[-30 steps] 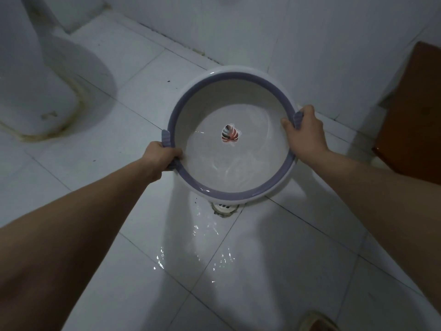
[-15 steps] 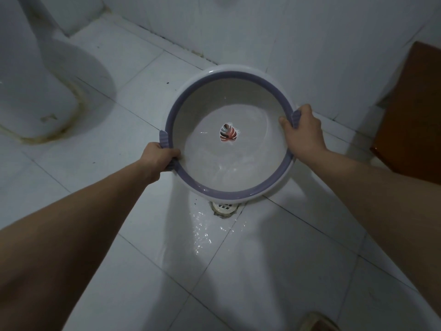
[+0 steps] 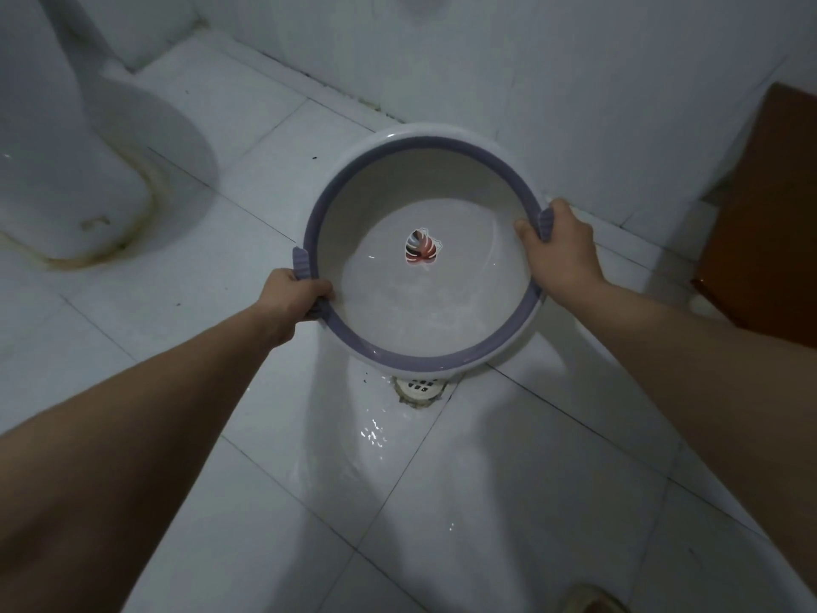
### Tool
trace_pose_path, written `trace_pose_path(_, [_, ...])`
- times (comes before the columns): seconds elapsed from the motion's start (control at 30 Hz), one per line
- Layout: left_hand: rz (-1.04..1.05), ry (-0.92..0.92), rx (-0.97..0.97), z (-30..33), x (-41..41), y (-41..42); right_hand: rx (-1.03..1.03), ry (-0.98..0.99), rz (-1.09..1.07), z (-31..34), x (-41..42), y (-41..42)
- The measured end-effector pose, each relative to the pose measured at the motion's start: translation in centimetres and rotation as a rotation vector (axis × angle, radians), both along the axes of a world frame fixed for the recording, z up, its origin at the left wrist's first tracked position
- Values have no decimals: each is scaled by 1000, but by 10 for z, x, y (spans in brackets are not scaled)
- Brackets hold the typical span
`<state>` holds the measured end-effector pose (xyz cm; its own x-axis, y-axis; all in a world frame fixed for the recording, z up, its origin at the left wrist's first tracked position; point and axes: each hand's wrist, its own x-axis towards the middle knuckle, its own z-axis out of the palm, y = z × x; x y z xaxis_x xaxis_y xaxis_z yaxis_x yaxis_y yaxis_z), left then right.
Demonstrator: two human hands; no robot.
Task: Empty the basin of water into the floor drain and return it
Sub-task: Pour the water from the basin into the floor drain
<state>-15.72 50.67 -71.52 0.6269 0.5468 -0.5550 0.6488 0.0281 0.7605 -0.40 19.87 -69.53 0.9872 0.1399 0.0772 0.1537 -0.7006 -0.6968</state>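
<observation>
I hold the basin tilted toward me above the floor drain. My left hand grips its left purple handle, my right hand grips the right one. Water pools at the low near side; wet floor tiles glisten beside the drain.

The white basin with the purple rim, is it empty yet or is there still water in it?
Not empty. The white plastic basin with the purple rim still holds shallow rippling water over the leaf sticker, while left hand and right hand grip its handles.
</observation>
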Motion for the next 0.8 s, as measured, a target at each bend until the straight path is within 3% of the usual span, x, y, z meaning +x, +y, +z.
trace_pose_path(0.7, [22, -36, -44, -3, -5, 9, 112, 1, -53, 12, -6, 9])
trace_pose_path(0.8, [22, -39, -40, -2, -6, 11, 182, 90, -53, 11, -9, 10])
